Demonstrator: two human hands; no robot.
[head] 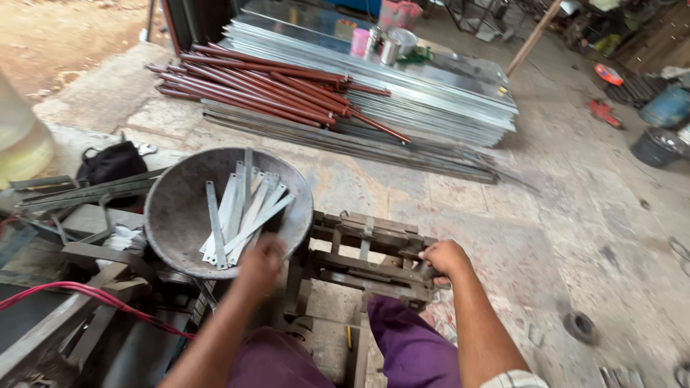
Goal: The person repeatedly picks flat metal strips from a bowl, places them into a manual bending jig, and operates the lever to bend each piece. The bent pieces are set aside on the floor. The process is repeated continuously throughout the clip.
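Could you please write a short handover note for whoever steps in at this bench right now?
Left hand: at the near rim of the pan, on the lower ends of the metal strips; whether it grips them I cannot tell.
Right hand: closed on the right end of the metal frame.
Strips lie fanned in the pan, none on the frame.
Red pipes and stacked sheets lie on the floor beyond.

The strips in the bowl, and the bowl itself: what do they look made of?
The strips look like bare sheet metal, perhaps galvanised steel: flat, thin, pale grey with a dull shine. The bowl looks like worn iron or steel: dark, matte, with a thin rim. The left hand reaches the strips.
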